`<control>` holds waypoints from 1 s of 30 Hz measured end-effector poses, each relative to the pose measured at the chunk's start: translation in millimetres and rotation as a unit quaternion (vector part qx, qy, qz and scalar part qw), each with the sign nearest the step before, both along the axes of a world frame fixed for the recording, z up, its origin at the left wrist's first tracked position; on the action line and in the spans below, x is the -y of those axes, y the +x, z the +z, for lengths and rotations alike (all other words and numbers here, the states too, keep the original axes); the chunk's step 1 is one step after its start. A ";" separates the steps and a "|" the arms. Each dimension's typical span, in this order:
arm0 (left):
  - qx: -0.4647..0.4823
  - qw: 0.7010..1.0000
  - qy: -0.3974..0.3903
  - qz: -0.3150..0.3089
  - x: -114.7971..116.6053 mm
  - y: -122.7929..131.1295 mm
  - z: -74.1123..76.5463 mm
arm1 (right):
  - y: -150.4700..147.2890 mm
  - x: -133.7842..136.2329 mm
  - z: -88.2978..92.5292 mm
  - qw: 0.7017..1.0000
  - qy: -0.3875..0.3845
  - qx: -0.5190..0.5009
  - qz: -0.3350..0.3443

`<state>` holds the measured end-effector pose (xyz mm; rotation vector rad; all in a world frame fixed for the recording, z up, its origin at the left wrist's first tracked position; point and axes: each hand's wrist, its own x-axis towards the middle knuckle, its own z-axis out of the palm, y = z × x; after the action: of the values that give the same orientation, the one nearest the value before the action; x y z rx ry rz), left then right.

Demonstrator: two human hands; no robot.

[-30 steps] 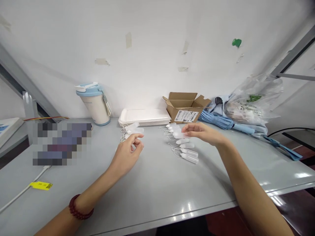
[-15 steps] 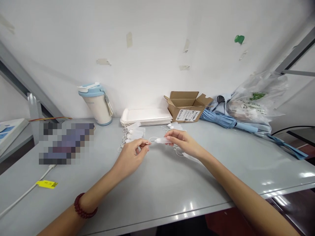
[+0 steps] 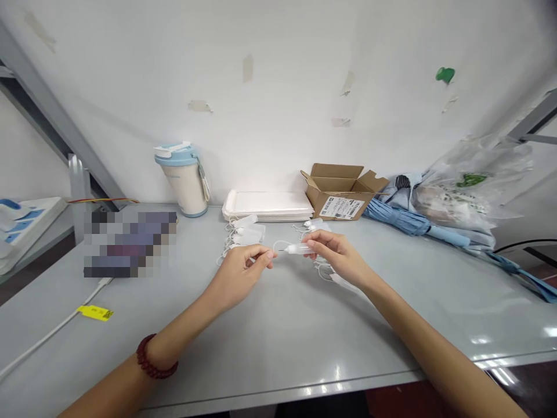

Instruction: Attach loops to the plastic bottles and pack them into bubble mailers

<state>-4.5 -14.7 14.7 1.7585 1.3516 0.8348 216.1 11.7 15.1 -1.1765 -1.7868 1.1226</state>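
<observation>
My right hand is closed around a small translucent squeeze bottle, held sideways above the table. A thin dark needle tip points left from the bottle's nozzle. From the nozzle a thin white tether loops over to my left hand, whose thumb and forefinger pinch its far end. Whatever cap sits there is hidden by the fingertips. Beyond my left hand lie several like bottles with looped tethers. More bottles lie behind and beneath my right hand, partly covered by it.
White padded envelopes are stacked against the wall, beside an open cardboard box. A tumbler and a blurred-out item with a white cable are at left. A folded blue umbrella and plastic bag are at right.
The whole view has shifted, so things appear farther right. Both hands keep their grips, and the bottle stays level with its needle tip near my left fingertips.
</observation>
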 end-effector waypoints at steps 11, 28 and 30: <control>0.107 0.992 -0.051 -0.033 -7.2 -4.3 -6.5 | -5.1 5.5 5.9 1.000 0.013 -0.008 0.017; 0.163 0.982 -0.089 -0.037 -3.6 -4.1 -8.3 | -2.9 4.7 2.3 0.999 0.000 -0.029 0.028; 0.163 0.982 -0.088 -0.036 -3.0 -3.6 -7.7 | -3.5 4.4 1.9 0.999 0.001 -0.028 0.031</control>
<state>-8.1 -11.7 7.0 1.4527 1.1039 0.8906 212.6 7.3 16.9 -1.0843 -1.7920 1.1778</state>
